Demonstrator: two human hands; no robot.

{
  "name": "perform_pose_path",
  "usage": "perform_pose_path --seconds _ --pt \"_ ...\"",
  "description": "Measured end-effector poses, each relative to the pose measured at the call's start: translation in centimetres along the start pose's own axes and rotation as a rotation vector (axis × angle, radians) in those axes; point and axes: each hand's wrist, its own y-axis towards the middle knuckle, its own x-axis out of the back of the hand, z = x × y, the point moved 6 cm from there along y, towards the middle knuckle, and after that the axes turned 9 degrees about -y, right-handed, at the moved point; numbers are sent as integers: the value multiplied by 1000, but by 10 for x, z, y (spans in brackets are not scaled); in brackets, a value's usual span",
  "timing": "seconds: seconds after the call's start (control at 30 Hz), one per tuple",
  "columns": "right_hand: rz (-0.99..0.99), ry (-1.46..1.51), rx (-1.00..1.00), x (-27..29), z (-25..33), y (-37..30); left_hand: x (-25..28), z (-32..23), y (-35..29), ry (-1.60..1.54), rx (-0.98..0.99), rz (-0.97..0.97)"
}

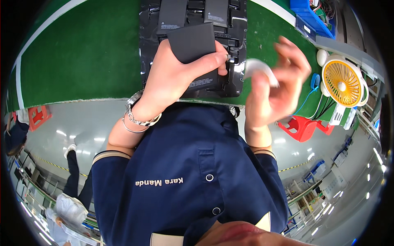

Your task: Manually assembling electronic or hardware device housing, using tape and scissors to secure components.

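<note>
My left hand (176, 69) is closed round a flat dark grey rectangular block (192, 41), possibly a battery pack, and holds it tilted above a black moulded plastic tray (234, 84). More dark blocks of the same look lie in the tray, among them one at the back left (172, 15) and one at the back right (216, 11). Part of another shows below my left hand. Right of the tray, my right hand (279, 84) is raised and smeared by motion. Between its thumb and fingers is a curled white strip (262, 70), also blurred.
The tray lies on a green bench mat (90, 57). At the right stand a yellow and white fan (342, 84), a blue cable (314, 84) and a blue bin (314, 16) of parts. A red stool (301, 129) is below the bench edge. Another person (72, 205) is at lower left.
</note>
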Motion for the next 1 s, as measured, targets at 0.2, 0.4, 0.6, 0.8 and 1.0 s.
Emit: perform_pose_path --seconds 0.2,0.4,0.6,0.8,1.0 --pt "88 -28 -78 -22 -11 -1 -3 -4 -5 154 -134 -12" --pt "-101 -335 348 9 18 -8 0 -1 -2 82 -41 -9" --pt "115 77 -145 -22 -16 0 -7 -8 -6 151 -124 -72" --pt "20 -267 154 -18 2 -5 -5 0 -2 84 -138 -47" --pt "-121 -277 354 11 13 -5 7 6 1 22 -47 -84"
